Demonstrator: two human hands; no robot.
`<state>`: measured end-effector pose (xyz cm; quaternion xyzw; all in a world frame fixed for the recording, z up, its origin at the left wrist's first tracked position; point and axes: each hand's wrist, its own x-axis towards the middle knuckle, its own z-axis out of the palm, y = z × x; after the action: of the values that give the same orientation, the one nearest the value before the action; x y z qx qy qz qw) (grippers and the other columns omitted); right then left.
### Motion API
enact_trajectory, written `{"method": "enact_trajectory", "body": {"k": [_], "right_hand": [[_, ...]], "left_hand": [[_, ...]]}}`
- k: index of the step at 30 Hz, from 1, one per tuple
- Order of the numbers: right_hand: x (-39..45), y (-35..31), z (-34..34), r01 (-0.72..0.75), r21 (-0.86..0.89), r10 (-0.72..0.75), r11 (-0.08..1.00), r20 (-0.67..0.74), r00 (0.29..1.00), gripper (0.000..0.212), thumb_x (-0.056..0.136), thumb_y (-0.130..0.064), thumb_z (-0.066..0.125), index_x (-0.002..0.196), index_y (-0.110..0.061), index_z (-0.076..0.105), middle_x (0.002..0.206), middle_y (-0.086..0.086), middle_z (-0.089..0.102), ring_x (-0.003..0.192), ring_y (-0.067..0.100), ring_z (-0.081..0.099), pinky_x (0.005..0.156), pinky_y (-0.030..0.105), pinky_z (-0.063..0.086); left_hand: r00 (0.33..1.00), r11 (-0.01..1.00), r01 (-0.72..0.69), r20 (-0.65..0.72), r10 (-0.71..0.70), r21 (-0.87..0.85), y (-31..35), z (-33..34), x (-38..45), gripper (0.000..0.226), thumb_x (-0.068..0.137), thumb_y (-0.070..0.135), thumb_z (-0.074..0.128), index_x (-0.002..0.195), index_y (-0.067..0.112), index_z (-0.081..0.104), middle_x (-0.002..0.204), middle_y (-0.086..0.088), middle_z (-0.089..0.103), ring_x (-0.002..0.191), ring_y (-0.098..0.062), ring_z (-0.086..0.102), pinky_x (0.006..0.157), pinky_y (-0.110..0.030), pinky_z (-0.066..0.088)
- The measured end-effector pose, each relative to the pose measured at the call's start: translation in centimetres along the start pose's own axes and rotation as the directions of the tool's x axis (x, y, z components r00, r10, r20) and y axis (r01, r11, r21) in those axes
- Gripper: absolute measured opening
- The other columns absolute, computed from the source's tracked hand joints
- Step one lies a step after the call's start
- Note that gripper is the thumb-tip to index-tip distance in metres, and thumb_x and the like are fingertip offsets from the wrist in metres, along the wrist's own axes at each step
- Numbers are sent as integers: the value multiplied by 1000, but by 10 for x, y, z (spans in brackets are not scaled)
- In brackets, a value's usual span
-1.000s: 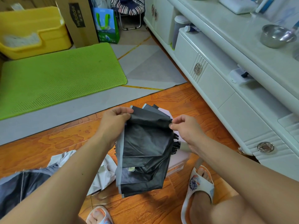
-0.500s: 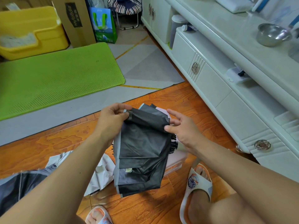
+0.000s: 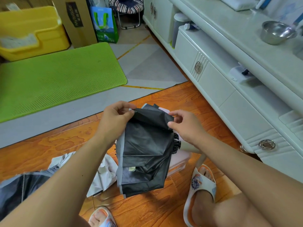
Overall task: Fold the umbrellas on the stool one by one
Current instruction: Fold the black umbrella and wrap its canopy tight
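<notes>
Black umbrella point(image 3: 146, 149) hangs between both hands, left hand point(image 3: 113, 122) and right hand point(image 3: 185, 126) each pinching its top edge.

bare wood floor point(image 3: 172, 95) ahead – white cabinet point(image 3: 213, 82) walls the right.

The stool point(image 3: 179, 163) at lower centre is almost wholly hidden behind the black umbrella point(image 3: 146, 151); only a pale edge shows. The umbrella's shaft and handle are covered by its folded canopy. A second umbrella point(image 3: 21, 187) is cut off by the left edge and crossed by the left forearm. At the bottom edge, a slippered foot point(image 3: 102, 217) is cropped. Print on the cardboard box point(image 3: 76, 18), upper left, is too blurred to read. The metal bowl's point(image 3: 277, 31) contents cannot be made out.
</notes>
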<state>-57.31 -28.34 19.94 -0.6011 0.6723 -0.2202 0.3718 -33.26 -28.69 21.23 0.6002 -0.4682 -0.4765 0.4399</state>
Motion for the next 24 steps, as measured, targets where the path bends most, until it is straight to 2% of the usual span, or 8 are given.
{"method": "enact_trajectory", "body": {"k": [4,6,9,13,16,20,23,24], "right_hand": [[6,-3,-1,170,-258,-132,951,158,979,86,77,-44,83,150,-32,40,143,-7,38,131,13,32,109,33,30],[13,-2,0,184,-247,-137,951,195,971,68,81,-37,81,142,-32,49,141,-9,50,128,15,43,104,37,39],[25,-2,3,117,-161,-106,980,75,992,16,89,-23,74,103,-31,69,103,-8,70,97,17,61,78,35,47],[38,-3,4,11,11,-10,1000,-20,1000,17,86,-12,76,90,-29,73,91,-3,72,89,17,65,80,36,52],[39,-1,6,-63,94,65,994,-19,998,27,81,-6,78,100,-24,70,101,0,70,97,17,64,86,35,52],[25,-6,8,-14,100,11,995,33,999,30,80,0,77,91,-25,65,96,-3,67,85,11,61,74,25,47],[14,-8,5,25,134,-32,991,53,998,29,82,3,76,95,-23,68,98,-3,68,87,7,62,79,21,49],[12,-7,4,12,142,-18,990,42,999,32,82,2,76,100,-22,67,101,-3,68,91,9,63,82,23,51]], "left_hand": [[992,993,-115,54,113,29,5,0,-3,28,93,-1,67,92,26,75,74,-1,52,67,-7,47,65,-14,41],[991,992,-128,47,128,9,6,-1,-1,29,92,-2,66,103,24,73,82,-3,58,74,-9,53,72,-18,44],[994,990,-109,-2,110,94,0,-3,5,43,93,4,67,130,25,61,116,2,63,102,-10,59,90,-22,47],[994,917,-24,109,-21,398,-23,-7,8,56,94,23,69,146,25,49,138,5,55,128,-12,50,104,-32,43],[993,869,-100,104,57,484,-34,-6,10,53,91,33,70,141,25,55,138,3,58,130,-15,51,110,-40,43],[995,926,-104,34,99,364,-24,1,15,44,93,34,71,134,27,57,128,8,60,123,-7,51,97,-20,40],[998,937,-68,18,66,341,-19,8,21,11,95,37,68,98,27,68,99,12,66,96,-8,60,85,-32,46],[998,948,-56,17,54,313,-18,9,23,13,95,36,68,87,27,68,85,13,64,82,-8,58,77,-32,45]]}}
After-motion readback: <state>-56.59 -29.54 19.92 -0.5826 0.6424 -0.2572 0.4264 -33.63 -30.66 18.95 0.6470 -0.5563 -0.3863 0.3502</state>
